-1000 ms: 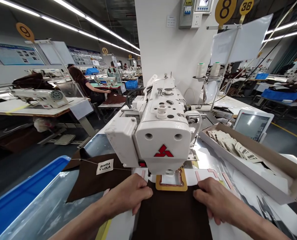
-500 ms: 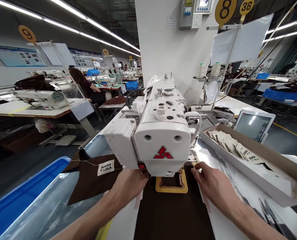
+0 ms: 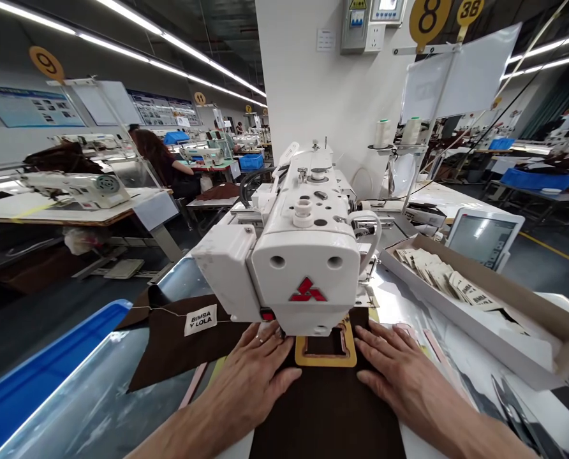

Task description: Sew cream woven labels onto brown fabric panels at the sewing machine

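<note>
Cloth (image 3: 330, 414) has slid under frame (image 3: 325, 361), sewing machine (image 3: 308, 261) overhanging.

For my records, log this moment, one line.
left hand: spread on brown fabric; right hand: spread on fabric; yellow frame: over fabric

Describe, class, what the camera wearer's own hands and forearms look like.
The left hand is ungloved and wears a thin, shiny ring. The right hand is also ungloved, with no ring visible. No watch, bracelet or sleeve comes into view on either side.
</note>
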A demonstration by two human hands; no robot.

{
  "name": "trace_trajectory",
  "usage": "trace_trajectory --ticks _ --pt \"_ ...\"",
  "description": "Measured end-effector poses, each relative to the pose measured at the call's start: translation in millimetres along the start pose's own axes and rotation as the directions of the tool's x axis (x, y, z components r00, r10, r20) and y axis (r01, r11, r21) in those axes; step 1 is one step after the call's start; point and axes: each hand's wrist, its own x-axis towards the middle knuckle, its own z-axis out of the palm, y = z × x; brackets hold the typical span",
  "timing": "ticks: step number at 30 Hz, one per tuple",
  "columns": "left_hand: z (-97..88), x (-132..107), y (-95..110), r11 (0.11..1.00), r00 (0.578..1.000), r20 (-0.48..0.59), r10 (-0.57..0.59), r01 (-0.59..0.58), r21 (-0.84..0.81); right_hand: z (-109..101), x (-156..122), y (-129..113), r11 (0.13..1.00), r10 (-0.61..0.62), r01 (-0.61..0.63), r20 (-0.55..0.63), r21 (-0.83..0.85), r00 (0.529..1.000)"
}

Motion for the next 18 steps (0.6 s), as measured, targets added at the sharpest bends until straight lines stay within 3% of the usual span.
trace_trajectory --ticks 4,6,11,14,18 --pt "4.7 -15 -7 0.995 0.996 -0.021 0.091 -0.090 0.033 -3 -1 -1 0.996 0.084 -0.085 -0.029 -0.024 0.996" --pt "8.7 -16 -9 0.994 0.994 -0.025 0.103 -0.102 0.040 -7 -2 -5 0.997 0.069 -0.070 -0.011 -0.031 0.998" --pt "11.3 6 -10 1.000 0.999 -0.045 -0.016 0.016 -0.006 -20 10 -8 0.996 0.087 -0.083 0.168 -0.036 0.982" --pt "9.2 4 -11 0.999 0.998 -0.048 -0.045 0.047 0.023 -22 10 -6 0.990 0.128 -0.116 0.155 -0.081 0.980" --pt "11.5 -16 -13 0.995 0.992 -0.108 0.064 -0.055 0.084 -16 -1 -8 0.993 0.077 -0.064 0.126 -0.100 0.989"
